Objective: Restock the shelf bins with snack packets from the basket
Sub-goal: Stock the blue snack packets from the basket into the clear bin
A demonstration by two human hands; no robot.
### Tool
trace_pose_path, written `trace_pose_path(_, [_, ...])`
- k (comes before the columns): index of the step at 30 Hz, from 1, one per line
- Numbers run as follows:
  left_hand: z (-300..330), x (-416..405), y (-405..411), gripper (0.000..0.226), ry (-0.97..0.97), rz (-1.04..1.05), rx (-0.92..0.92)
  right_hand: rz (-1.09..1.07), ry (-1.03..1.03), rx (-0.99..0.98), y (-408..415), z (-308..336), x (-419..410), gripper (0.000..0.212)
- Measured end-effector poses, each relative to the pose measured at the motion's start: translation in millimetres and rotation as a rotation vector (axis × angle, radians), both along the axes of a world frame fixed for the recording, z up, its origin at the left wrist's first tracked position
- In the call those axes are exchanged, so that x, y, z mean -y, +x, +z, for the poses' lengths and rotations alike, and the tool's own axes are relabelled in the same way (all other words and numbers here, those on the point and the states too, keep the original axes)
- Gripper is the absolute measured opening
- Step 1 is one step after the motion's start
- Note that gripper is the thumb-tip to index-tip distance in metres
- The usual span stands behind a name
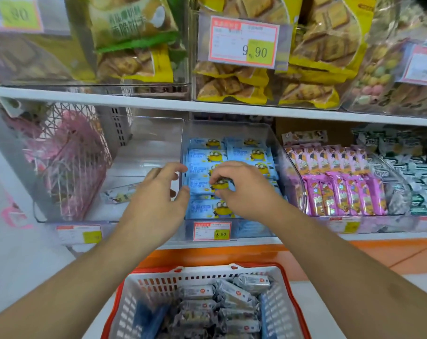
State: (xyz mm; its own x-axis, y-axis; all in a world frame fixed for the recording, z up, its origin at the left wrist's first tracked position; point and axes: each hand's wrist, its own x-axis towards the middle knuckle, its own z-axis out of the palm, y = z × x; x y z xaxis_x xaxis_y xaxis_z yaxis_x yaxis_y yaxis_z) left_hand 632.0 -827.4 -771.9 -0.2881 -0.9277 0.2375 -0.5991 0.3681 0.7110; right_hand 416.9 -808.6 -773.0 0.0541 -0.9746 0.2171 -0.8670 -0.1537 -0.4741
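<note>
- Left hand: fingers loosely spread, holding nothing, at the left wall of the clear bin, seemingly steadying it.
- Right hand: inside the bin, fingertips pinching a blue packet, apparently aligning the row.
- Basket: below the bin, stocked with grey packets.

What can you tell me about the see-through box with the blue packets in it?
The clear plastic bin sits on the lower white shelf, between a nearly empty clear bin and one of pink packets. It holds rows of light blue snack packets printed with a yellow cartoon figure. A red-edged price tag hangs on its front. The left hand touches its side wall; the right hand pinches a packet inside.
</note>
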Motion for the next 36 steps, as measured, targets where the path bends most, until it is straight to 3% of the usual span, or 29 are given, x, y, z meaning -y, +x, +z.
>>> trace_pose_path(12, [6, -8, 9, 0.041, 0.073, -0.051, -0.056, 0.026, -0.048, -0.064, 6, 5, -17, 0.022])
trace_pose_path(18, [9, -42, 48, 0.02, 0.039, -0.007, -0.06, 0.068, -0.199, -0.025, 30, 16, -68, 0.013])
trace_pose_path(20, [-7, -58, 65, 0.008, 0.095, 0.002, -0.002, 0.141, -0.093, 0.047, 51, 7, -91, 0.007])
trace_pose_path(22, [-36, -72, 83, 0.01, 0.164, 0.019, 0.119, 0.203, 0.096, 0.074, 77, -16, -109, 0.009])
trace_pose_path(27, [-129, -92, 128, 0.043, 0.419, -0.044, 0.491, 0.319, 0.555, -0.088, 133, -119, -124, 0.018])
trace_pose_path(30, [-167, -97, 141, 0.073, 0.691, 0.033, 0.485, 0.36, 0.755, -0.152, 167, -178, -122, 0.019])
trace_pose_path(32, [-187, -100, 141, 0.083, 0.837, 0.043, 0.427, 0.347, 0.773, -0.18, 184, -215, -114, 0.033])
trace_pose_path(34, [-199, -103, 139, 0.091, 0.878, 0.018, 0.435, 0.391, 0.817, -0.211, 197, -249, -100, 0.041])
trace_pose_path(36, [-209, -100, 139, 0.093, 0.877, 0.014, 0.461, 0.36, 0.858, -0.184, 211, -280, -85, 0.028])
